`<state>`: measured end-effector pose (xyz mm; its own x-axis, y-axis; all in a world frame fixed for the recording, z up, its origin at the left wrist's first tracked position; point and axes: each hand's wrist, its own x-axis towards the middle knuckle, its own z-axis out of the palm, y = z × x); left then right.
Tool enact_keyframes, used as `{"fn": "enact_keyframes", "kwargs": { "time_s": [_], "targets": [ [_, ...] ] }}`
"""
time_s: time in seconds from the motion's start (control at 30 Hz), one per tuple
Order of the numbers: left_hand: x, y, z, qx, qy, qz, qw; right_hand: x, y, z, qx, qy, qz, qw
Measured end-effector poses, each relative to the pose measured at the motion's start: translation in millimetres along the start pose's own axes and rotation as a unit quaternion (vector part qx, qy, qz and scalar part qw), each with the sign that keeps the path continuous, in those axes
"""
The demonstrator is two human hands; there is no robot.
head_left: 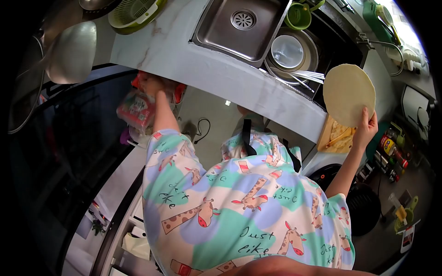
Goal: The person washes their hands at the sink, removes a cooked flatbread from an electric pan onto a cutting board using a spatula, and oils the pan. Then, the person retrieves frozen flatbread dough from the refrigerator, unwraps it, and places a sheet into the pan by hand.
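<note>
Across the middle of my view runs the pale marble-look counter (184,62), the biggest thing in front of me, with the person's giraffe-print garment (248,198) filling the space below it. I see the steel sink (223,34) set into the counter, its round drain (243,20) showing. Beside it a metal pot (313,55) holds a whitish bowl (287,51), with pale sticks (309,75) lying across the rim. Off to the right I have a dark round pan (363,209). At the upper left sits a green strainer (133,13).

Near the counter's right end, the pale round sheet (348,94) is held up above a wooden board (326,133) that carries yellowish flat pieces (341,138). The right hand (367,125) grips the sheet by its lower edge, fingertips on the near face.

By the counter's left part, the left hand (151,84) reaches in at the red-and-clear package (138,108); its fingers blur into the red wrapping, so I cannot tell how far they are closed. Smallest for me is a thin black cord (202,130) on the floor.
</note>
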<state>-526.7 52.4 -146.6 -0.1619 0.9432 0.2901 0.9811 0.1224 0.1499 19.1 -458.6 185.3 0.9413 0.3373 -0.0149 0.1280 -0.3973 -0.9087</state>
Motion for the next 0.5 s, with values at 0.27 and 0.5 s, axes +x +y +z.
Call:
{"fn": "enact_keyframes", "kwargs": {
  "time_s": [0.27,0.5],
  "targets": [
    [-1,61,-89,-0.314,-0.051,-0.209,0.925,0,11,3,0.020,0.004,0.016,1.000],
    [-5,14,-51,-0.101,-0.406,0.169,0.892,8,11,6,0.036,0.004,0.020,0.999]
  ]
}}
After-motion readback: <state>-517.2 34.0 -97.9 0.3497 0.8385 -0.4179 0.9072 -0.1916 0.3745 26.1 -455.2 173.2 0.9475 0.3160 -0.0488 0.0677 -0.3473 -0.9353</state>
